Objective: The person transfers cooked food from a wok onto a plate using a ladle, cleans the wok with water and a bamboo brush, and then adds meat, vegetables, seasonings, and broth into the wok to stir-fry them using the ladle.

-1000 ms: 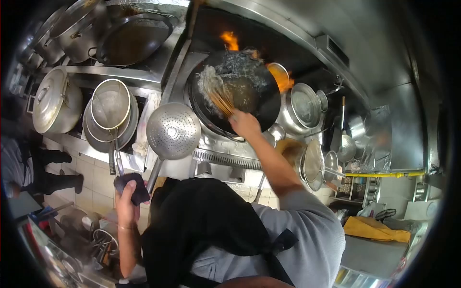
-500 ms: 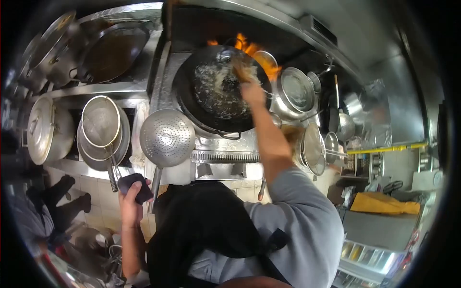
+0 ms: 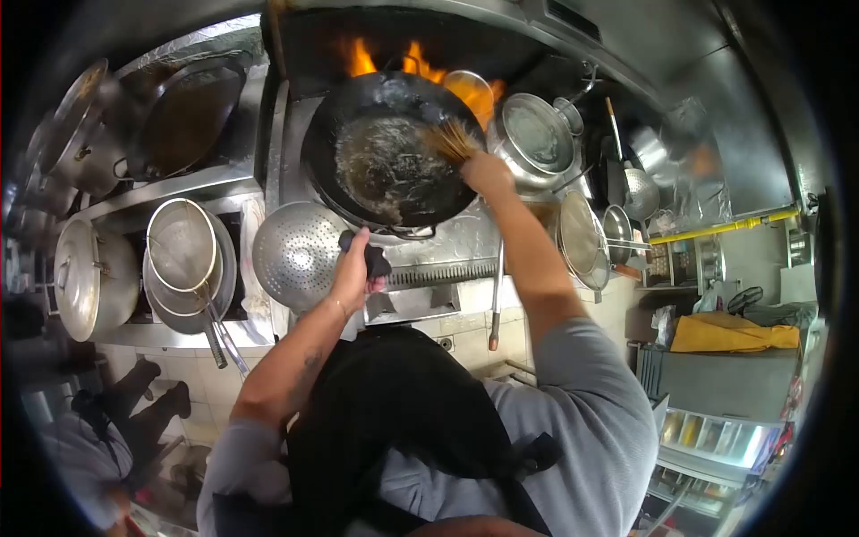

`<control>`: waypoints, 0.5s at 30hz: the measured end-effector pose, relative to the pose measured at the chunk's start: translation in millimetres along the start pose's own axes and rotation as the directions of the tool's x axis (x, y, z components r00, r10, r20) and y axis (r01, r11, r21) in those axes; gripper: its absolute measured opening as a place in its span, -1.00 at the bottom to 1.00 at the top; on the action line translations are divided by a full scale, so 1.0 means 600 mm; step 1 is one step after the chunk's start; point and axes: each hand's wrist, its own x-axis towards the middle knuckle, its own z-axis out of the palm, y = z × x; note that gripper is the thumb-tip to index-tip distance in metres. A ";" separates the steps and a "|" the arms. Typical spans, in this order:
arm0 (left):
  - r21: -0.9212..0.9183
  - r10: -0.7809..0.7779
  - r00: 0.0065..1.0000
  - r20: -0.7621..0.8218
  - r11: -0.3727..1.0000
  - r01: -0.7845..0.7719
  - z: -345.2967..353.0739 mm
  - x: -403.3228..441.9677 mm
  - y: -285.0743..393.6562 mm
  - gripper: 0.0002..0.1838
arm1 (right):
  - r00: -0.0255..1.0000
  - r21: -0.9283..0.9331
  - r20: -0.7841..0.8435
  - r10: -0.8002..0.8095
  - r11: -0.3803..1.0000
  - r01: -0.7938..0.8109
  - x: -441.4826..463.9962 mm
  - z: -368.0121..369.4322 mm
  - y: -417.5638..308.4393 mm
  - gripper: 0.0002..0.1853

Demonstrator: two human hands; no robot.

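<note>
My right hand (image 3: 489,175) grips a bamboo wok brush (image 3: 449,140), its bristles over the right inner wall of a large black wok (image 3: 438,199). Bubbly, cloudy liquid (image 3: 380,174) swirls in the wok. My left hand (image 3: 351,279) is closed on a folded dark cloth (image 3: 377,260), just below the wok's near handle (image 3: 412,234). To the left of that hand lies a perforated ladle strainer (image 3: 291,255), its handle hidden behind my arm.
Flames (image 3: 361,59) rise behind the wok. Right of it stand a metal pot (image 3: 537,134) and several strainers (image 3: 583,234). On the left are a lidded pot (image 3: 79,273), a sieve over a pan (image 3: 182,246) and another wok (image 3: 190,116). A person's legs (image 3: 148,407) show at lower left.
My left hand has moved right and up with the cloth, from beside the strainer's handle to near the wok. The brush has shifted onto the wok's right side; the liquid looks less foamy.
</note>
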 end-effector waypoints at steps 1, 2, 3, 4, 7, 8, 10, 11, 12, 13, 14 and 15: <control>-0.018 -0.061 0.998 -0.011 0.998 0.061 0.018 0.013 -0.009 -0.40 | 0.997 0.011 -0.008 0.074 0.997 -0.074 -0.002 0.017 -0.037 -0.61; -0.040 -0.109 0.994 -0.024 0.993 0.108 0.036 0.029 -0.007 -0.38 | 1.000 -0.048 0.024 0.012 0.999 -0.011 -0.022 0.028 -0.078 -0.62; -0.041 -0.111 0.993 -0.027 0.993 0.110 0.053 0.040 -0.006 -0.38 | 0.997 -0.095 0.062 -0.042 0.994 0.047 -0.056 0.037 -0.104 -0.63; -0.067 -0.111 0.992 -0.061 0.992 0.107 0.073 0.046 -0.011 -0.39 | 0.997 -0.087 0.071 -0.037 0.995 0.043 -0.083 0.036 -0.099 -0.63; -0.090 -0.194 0.979 -0.063 0.978 0.188 0.105 0.085 -0.022 -0.42 | 0.985 -0.179 0.090 -0.144 0.971 0.158 -0.093 0.005 -0.028 -0.66; -0.090 -0.192 0.980 -0.055 0.978 0.187 0.109 0.093 -0.022 -0.45 | 0.994 -0.192 0.069 -0.083 0.977 0.095 -0.052 -0.012 -0.001 -0.68; -0.092 -0.186 0.981 -0.046 0.979 0.181 0.120 0.103 -0.021 -0.48 | 0.995 0.055 -0.099 -0.010 0.998 0.016 0.048 0.004 0.011 -0.56; -0.127 -0.156 0.985 -0.073 0.981 0.146 0.127 0.105 -0.024 -0.55 | 0.998 0.137 -0.049 0.047 0.990 -0.040 0.085 0.007 -0.030 -0.53; -0.159 -0.127 0.987 -0.101 0.981 0.110 0.133 0.108 -0.027 -0.62 | 0.995 0.216 0.005 0.101 0.971 -0.100 0.105 0.020 -0.093 -0.48; -0.157 -0.122 0.987 -0.103 0.982 0.105 0.137 0.115 -0.031 -0.62 | 0.994 0.333 0.043 0.099 0.937 -0.108 0.107 0.041 -0.155 -0.40; -0.246 -0.029 0.995 -0.096 0.969 0.004 0.139 0.128 -0.043 -0.68 | 0.979 0.373 0.094 0.178 0.906 -0.201 0.091 0.043 -0.221 -0.40; -0.329 0.058 0.993 -0.099 0.940 -0.088 0.135 0.137 -0.063 -0.74 | 0.980 0.387 0.115 0.162 0.902 -0.194 0.085 0.070 -0.260 -0.38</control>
